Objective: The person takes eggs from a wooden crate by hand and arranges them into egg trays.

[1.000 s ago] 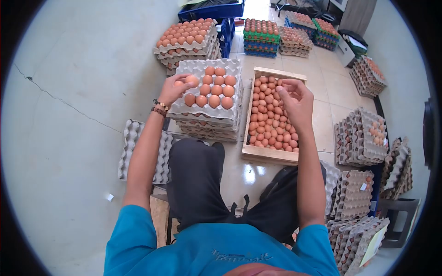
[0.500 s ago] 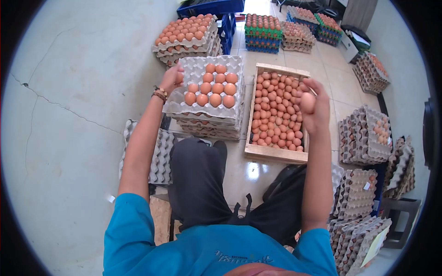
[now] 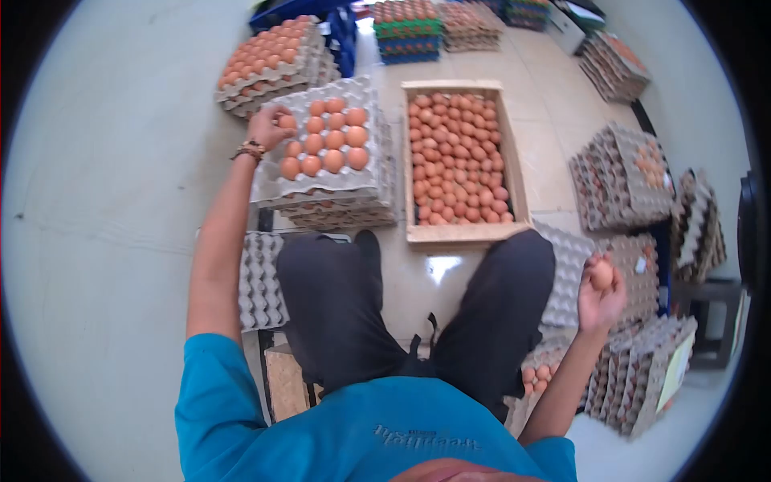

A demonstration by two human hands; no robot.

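My left hand (image 3: pixel 268 128) has its fingers closed on a brown egg (image 3: pixel 287 122) at the left side of the grey egg tray (image 3: pixel 281 186). That tray tops a stack and carries several brown eggs, mostly in its middle and right cups. Out to the right, my right hand (image 3: pixel 601 304) grips another egg (image 3: pixel 601 276), above grey trays beside my knee. The wooden crate (image 3: pixel 462 234), full of loose brown eggs, lies on the floor between the tray stack and the trays on the right.
Empty grey trays (image 3: pixel 261 281) lie by my left knee. A full egg stack (image 3: pixel 269 56) stands behind on the left. Green and blue trays (image 3: pixel 408 36) are at the back. More tray stacks (image 3: pixel 618 181) and a dark stool (image 3: pixel 711 313) line the right side.
My right hand has moved from over the crate out to the right and down with its egg. My left hand has shifted slightly onto the tray's left side. The view has turned to the right.
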